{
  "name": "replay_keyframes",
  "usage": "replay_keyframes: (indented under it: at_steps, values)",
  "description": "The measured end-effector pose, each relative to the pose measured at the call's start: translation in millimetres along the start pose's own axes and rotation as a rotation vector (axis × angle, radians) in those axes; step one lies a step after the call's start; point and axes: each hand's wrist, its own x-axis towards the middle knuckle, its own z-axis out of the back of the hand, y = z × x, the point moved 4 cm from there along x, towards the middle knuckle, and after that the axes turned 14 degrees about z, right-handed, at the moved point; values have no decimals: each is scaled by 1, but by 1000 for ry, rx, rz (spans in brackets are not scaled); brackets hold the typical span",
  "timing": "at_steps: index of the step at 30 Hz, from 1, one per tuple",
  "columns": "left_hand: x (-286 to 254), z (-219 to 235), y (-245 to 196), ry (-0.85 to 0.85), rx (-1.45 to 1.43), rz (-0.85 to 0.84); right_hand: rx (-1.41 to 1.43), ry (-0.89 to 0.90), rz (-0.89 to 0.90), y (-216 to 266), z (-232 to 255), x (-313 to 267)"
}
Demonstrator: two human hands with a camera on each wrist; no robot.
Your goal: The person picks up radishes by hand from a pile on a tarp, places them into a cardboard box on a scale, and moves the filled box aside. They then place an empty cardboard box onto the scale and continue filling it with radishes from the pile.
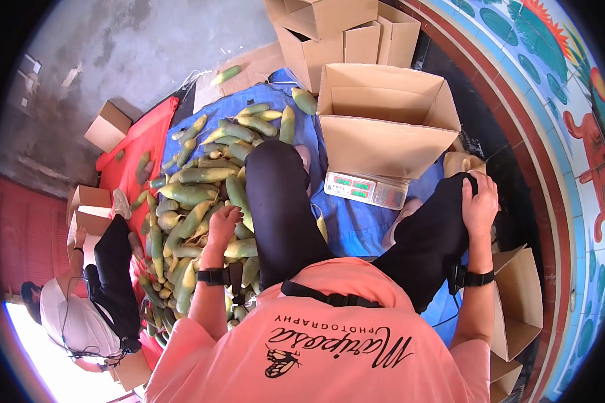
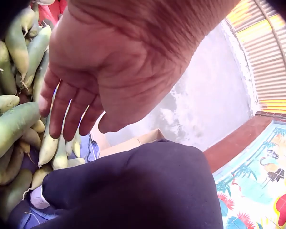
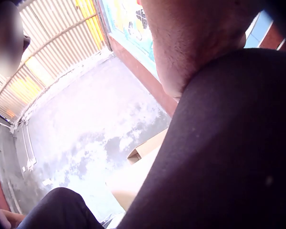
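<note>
Now: left hand over the pile of green fruits, right hand on the knee

The left hand [image 1: 223, 220] is held just above the pile of green fruits [image 1: 195, 195], with its fingers [image 2: 62, 107] straight and loosely spread, pointing down at the fruits; nothing is gripped by it. From the left wrist view, the fingertips are seen close to a pale fruit [image 2: 48, 143], but whether it is touched cannot be told. The pile is spread on a blue sheet [image 1: 356, 228], to the left of the weighing scale [image 1: 366, 190], and the person's left knee [image 1: 275, 168] is raised between the pile and the scale.

The right hand [image 1: 480, 205] is laid on the right knee [image 1: 450, 201], to the right of the scale; its fingers are bent over the dark trouser cloth, and no object is held.

An open cardboard box [image 1: 383, 121] is placed on the scale. More boxes [image 1: 329, 30] are stacked behind the scale. A red cloth [image 1: 138, 144] is laid far left of the scale, past the pile, and a second seated person [image 1: 81, 316] is seen there.
</note>
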Motion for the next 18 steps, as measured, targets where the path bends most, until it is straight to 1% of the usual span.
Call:
replay_keyframes:
  at_steps: [3, 5, 8, 10, 12, 13, 15, 17, 18]
  values:
    - [1, -3, -7, 0, -34, -23, 10, 35, -26, 1, 0, 1]
    - [1, -3, -14, -25, 43, -94, 18, 38, -2, 1, -2, 3]
    - [13, -6, -8, -43, 3, -101, 32, 75, 28, 3, -3, 5]
    - [15, -6, -5, -54, 21, -41, 42, 82, 37, 8, -2, 7]
    - [29, -10, 8, -39, 80, 39, 42, 94, 68, 7, -3, 7]
    - [39, -13, 19, -39, 55, 71, 25, 94, 70, 4, -4, 5]
    - [60, -23, 40, -33, 72, 92, -1, 124, 50, 1, -4, 3]
    - [69, -29, 47, -24, 159, 115, -7, 161, 31, -3, -4, 2]
    - [74, -31, 52, -25, 156, 131, -12, 172, 24, -5, -5, 3]
